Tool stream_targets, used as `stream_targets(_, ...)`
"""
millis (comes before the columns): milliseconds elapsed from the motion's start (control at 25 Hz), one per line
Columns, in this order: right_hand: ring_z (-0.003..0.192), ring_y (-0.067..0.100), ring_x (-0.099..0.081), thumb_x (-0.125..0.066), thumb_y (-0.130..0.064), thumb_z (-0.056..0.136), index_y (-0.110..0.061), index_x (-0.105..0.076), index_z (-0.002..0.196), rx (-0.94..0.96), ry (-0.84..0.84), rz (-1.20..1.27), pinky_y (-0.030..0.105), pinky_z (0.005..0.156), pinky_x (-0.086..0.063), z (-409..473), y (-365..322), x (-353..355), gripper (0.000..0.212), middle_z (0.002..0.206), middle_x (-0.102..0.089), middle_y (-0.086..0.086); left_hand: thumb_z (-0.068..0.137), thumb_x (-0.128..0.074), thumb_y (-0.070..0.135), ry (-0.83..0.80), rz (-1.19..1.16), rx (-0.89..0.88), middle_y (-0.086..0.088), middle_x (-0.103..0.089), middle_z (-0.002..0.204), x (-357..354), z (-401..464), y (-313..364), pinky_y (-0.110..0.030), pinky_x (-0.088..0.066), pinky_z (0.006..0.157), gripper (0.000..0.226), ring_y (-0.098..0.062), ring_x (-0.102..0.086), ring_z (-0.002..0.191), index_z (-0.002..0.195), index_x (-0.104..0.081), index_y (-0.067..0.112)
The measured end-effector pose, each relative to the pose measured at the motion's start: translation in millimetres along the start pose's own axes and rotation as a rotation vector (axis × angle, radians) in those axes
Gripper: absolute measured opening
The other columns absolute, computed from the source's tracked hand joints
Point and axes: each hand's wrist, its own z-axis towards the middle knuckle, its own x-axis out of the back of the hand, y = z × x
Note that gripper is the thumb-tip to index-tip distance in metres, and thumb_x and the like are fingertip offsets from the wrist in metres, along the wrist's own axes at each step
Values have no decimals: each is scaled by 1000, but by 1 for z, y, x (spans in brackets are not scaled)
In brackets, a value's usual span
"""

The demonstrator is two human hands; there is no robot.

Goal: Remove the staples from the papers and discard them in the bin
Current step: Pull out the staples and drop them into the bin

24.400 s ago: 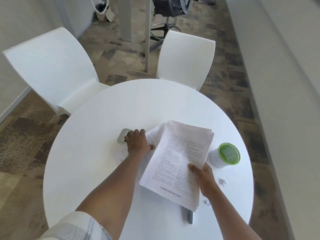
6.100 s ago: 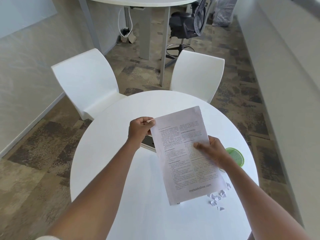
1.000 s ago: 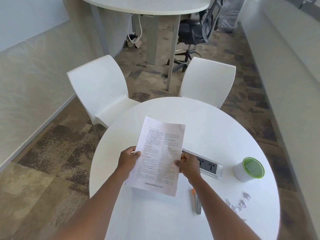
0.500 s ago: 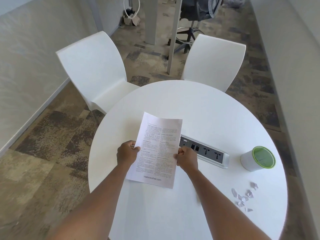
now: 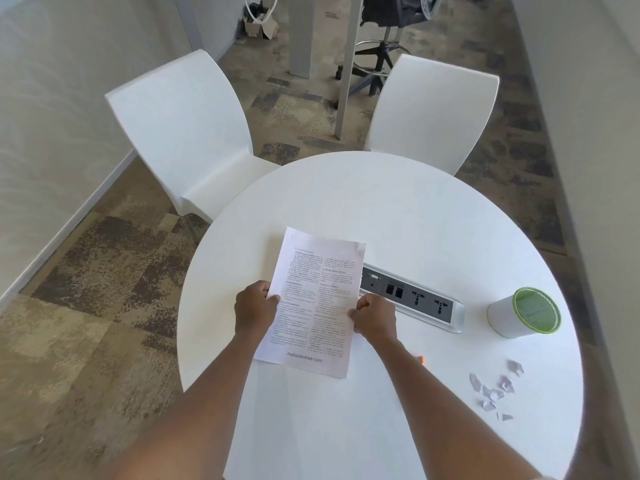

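Note:
I hold a thin stack of printed papers (image 5: 313, 299) over the near left part of the round white table (image 5: 398, 209). My left hand (image 5: 254, 308) grips its left edge and my right hand (image 5: 374, 317) grips its right edge. The top right corner of the papers looks torn. A small white bin with a green rim (image 5: 524, 311) stands at the right of the table. Several torn paper scraps (image 5: 495, 389) lie near the right front edge. No staple is visible from here.
A grey socket strip (image 5: 415, 297) is set into the table behind the papers. An orange tip of a tool (image 5: 420, 359) peeks out beside my right forearm. Two white chairs (image 5: 187, 133) (image 5: 433, 112) stand at the table's far side.
The papers have come lower and closer to the tabletop over the last second, still gripped by both hands. The camera has tilted down and slightly closer.

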Motion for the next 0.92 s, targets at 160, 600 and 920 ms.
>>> stream_targets(160, 73, 27, -67, -63, -13, 73, -10, -61, 78, 10, 33, -69, 32, 61, -51, 1, 0, -4, 6, 78, -69, 4, 85, -68, 16, 10, 175, -66, -10, -66, 94, -3, 0, 0, -38, -50, 74, 20, -33, -64, 89, 102, -67, 5)
stream_targets(600, 86, 25, -62, -65, -8, 79, -12, -64, 95, 70, 6, -117, 27, 68, -44, 1, 11, -4, 17, 92, -70, 5, 90, -65, 19, -91, 275, -71, -10, -58, 118, 8, 6, -1, -34, -45, 86, 30, -32, -60, 109, 119, -62, 10)
stream_targets(920, 76, 18, -62, -56, -4, 87, -10, -69, 99, 120, 211, 51, 26, 64, -49, -26, 59, 71, 19, 80, -66, -3, 95, -45, 8, -54, 371, -419, -13, -31, 159, -48, -55, 47, -37, -36, 114, 57, -28, -35, 145, 151, -32, 5)
